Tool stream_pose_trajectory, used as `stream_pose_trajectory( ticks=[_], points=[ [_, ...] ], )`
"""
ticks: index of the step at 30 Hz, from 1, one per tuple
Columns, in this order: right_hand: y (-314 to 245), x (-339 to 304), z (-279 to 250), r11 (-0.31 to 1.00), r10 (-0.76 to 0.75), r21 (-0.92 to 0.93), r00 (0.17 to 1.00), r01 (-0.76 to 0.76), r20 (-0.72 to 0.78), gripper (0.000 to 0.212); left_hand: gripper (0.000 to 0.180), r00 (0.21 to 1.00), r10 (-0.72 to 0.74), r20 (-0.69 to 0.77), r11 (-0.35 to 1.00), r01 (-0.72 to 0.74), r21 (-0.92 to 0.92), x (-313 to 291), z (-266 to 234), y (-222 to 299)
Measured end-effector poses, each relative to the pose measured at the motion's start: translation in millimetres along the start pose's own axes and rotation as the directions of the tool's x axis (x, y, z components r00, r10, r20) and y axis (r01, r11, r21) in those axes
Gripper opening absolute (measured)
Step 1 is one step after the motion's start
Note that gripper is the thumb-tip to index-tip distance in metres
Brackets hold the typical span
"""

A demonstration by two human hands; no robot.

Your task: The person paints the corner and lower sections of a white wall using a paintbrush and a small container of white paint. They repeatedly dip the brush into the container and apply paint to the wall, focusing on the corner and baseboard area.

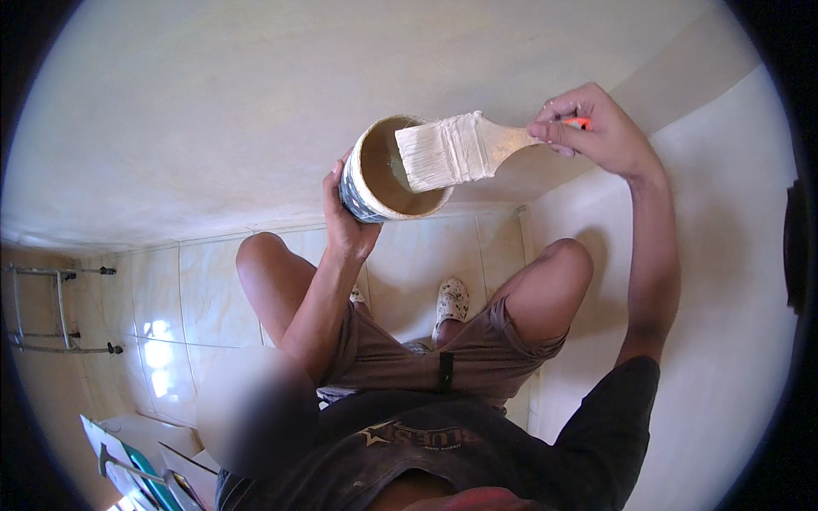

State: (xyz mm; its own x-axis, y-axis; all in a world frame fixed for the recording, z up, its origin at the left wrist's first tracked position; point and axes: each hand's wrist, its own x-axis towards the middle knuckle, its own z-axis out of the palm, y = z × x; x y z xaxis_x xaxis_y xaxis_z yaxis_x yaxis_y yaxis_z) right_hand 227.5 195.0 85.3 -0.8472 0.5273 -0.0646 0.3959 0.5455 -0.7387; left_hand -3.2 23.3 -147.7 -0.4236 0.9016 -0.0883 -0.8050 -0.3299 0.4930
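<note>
My left hand (345, 217) is wrapped round the side of a paint bucket (365, 204) and holds it up, tilted so its mouth shows. Inside, the bucket's wall is coated in a tan film; how much paint is in it I cannot tell. In my right hand (588, 132), closed on the handle, is a wide paintbrush (452, 153). Its bristles and ferrule are caked with pale cream paint, and its orange handle end shows past my fingers. The bristle tips lie over the bucket's mouth; whether they touch the rim is unclear. Pale smears mark my right fingers.
A pale wall (204, 128) rises ahead, with another white wall (724, 281) close on my right. Glossy tiles (213, 289) cover the floor below my knees. At the far left stands a metal frame (61, 307); boards and tools (141, 468) lie at the lower left.
</note>
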Motion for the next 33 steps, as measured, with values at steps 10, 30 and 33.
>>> stream_pose_trajectory(
  ticks=[10,30,33],
  points=[
    [33,-80,49,0.983,-0.022,0.169,0.963,0.070,-0.269,0.020,0.062,0.997,-0.035,-0.075,0.999,0.035,-0.002,-1,3,1],
    [88,-146,127,0.948,0.188,0.315,0.883,-0.049,-0.429,0.022,0.064,1.000,-0.019,0.006,1.000,0.019,0.008,-11,29,9],
    [155,-148,198,0.923,0.301,0.375,0.778,-0.090,-0.552,0.027,0.066,0.999,0.013,0.041,0.999,-0.015,0.041,-15,21,15]
  ],
)
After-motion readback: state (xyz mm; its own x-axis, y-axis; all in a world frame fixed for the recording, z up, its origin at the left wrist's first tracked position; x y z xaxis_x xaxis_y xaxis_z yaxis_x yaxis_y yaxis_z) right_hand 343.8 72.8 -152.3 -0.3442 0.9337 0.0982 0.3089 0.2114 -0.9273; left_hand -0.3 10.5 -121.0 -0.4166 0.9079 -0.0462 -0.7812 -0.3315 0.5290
